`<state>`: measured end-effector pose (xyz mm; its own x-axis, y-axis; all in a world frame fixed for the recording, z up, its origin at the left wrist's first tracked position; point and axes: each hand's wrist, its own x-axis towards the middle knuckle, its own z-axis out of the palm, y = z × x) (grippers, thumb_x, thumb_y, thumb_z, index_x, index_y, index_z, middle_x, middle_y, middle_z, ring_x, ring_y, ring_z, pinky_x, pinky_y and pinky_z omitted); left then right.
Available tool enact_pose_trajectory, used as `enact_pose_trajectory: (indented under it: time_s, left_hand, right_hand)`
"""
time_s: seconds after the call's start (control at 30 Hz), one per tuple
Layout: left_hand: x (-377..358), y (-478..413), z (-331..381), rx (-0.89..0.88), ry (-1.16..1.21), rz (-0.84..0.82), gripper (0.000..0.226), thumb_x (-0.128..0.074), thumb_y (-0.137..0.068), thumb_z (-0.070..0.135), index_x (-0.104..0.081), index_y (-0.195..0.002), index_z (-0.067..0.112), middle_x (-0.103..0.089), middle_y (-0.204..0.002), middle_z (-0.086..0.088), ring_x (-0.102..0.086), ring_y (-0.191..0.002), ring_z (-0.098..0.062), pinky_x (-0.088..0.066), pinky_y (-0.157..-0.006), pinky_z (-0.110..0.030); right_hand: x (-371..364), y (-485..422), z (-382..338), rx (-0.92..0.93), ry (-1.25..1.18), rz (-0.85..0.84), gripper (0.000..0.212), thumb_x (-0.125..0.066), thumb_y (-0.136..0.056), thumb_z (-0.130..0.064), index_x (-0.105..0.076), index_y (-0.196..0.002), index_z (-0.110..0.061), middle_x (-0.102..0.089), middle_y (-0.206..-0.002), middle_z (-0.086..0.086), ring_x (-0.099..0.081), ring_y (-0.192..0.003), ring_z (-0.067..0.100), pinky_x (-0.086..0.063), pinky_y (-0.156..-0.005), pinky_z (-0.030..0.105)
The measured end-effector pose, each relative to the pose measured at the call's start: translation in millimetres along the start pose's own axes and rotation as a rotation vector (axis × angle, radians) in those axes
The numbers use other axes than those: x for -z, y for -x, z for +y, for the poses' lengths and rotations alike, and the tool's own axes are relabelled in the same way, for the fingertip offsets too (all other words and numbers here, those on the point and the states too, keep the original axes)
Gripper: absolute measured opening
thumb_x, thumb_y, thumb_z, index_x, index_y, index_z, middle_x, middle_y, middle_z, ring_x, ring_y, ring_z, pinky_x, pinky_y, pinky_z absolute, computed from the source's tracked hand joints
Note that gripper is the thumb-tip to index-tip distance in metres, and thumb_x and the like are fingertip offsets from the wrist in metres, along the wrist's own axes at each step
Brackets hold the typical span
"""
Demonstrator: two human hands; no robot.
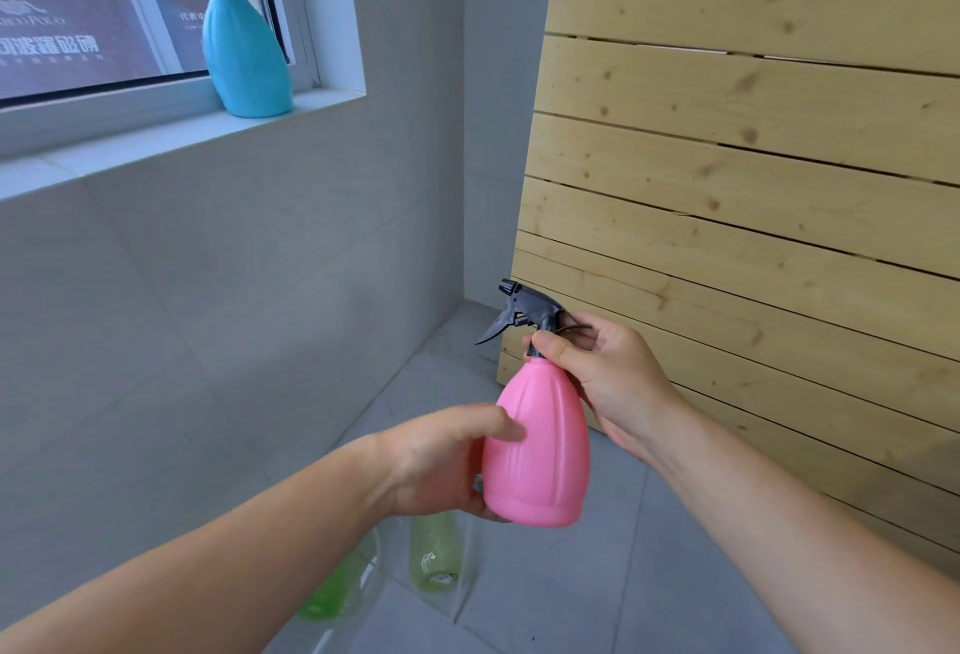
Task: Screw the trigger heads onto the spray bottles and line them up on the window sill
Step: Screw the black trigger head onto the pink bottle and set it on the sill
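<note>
The left hand (436, 461) wraps the belly of the pink spray bottle (537, 445) in mid-air, bracing it, while the right hand (597, 373) pinches its fingers (550, 344) around the collar under the black trigger head (524, 313), probably to tighten it. A finished blue spray bottle (244, 50) stands on the window sill (130, 144); green bottles (434, 555) wait on the floor.

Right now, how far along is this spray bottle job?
One blue bottle already stands on the window sill, head fitted. The pink bottle is in progress: left hand holds its body, right hand grips the black trigger head. Green bottles on the floor remain.
</note>
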<state>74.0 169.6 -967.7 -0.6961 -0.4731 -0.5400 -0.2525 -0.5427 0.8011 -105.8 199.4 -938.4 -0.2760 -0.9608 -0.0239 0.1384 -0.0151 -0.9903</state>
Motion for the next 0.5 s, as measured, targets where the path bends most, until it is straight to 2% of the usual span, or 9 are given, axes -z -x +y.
enact_pose_trajectory:
  time_s: [0.07,0.13,0.23,0.37,0.43,0.5]
  left_hand:
    - [-1,0,1,0.0,-0.087,0.034,0.073,-0.082,-0.061,0.04,-0.067,-0.129,0.019,-0.067,-0.135,-0.015,-0.064,-0.113,-0.029,-0.052,-0.099,-0.05]
    - [-4,0,0,0.019,-0.124,0.083,0.079,-0.087,-0.054,0.05,-0.068,-0.126,0.023,-0.068,-0.136,-0.012,-0.065,-0.112,-0.026,-0.051,-0.096,-0.043]
    - [-8,-2,-5,0.009,-0.077,0.096,0.083,-0.089,-0.052,0.054,-0.066,-0.127,0.025,-0.074,-0.127,-0.005,-0.068,-0.12,-0.027,-0.05,-0.108,-0.05]
    - [-10,-5,-5,-0.061,0.026,0.049,0.075,-0.081,-0.063,0.047,-0.065,-0.127,0.01,-0.078,-0.111,-0.008,-0.073,-0.102,-0.026,-0.058,-0.095,-0.043]
    - [-6,-4,-3,-0.078,0.112,-0.015,0.068,-0.07,-0.07,0.037,-0.063,-0.13,0.005,-0.071,-0.112,-0.011,-0.068,-0.101,-0.029,-0.05,-0.096,-0.041]
    - [1,-4,-3,-0.104,0.094,-0.03,0.07,-0.068,-0.07,0.034,-0.062,-0.134,0.005,-0.069,-0.116,-0.014,-0.064,-0.105,-0.033,-0.044,-0.1,-0.047]
  right_hand:
    - [3,-1,1,-0.028,-0.018,0.01,0.01,-0.072,-0.083,-0.004,-0.072,-0.089,-0.012,-0.073,-0.092,0.017,-0.066,-0.083,0.026,-0.051,-0.082,0.043]
    - [4,-2,4,-0.056,-0.023,0.012,0.008,-0.073,-0.083,-0.006,-0.072,-0.088,-0.012,-0.073,-0.093,0.018,-0.067,-0.083,0.026,-0.05,-0.082,0.045]
    - [2,0,9,-0.076,-0.028,0.006,0.009,-0.074,-0.082,-0.006,-0.074,-0.087,-0.013,-0.074,-0.096,0.019,-0.068,-0.085,0.026,-0.053,-0.09,0.047]
    - [1,-2,9,-0.063,-0.035,0.018,0.008,-0.073,-0.083,-0.005,-0.074,-0.082,-0.013,-0.075,-0.092,0.017,-0.067,-0.082,0.025,-0.053,-0.085,0.042]
    - [2,-3,8,-0.081,-0.052,0.012,0.005,-0.073,-0.084,-0.006,-0.075,-0.084,-0.011,-0.075,-0.092,0.017,-0.066,-0.081,0.026,-0.053,-0.088,0.043]
    - [4,-4,8,-0.111,-0.08,0.003,0.002,-0.072,-0.085,-0.008,-0.074,-0.086,-0.008,-0.074,-0.092,0.016,-0.066,-0.08,0.027,-0.053,-0.087,0.045]
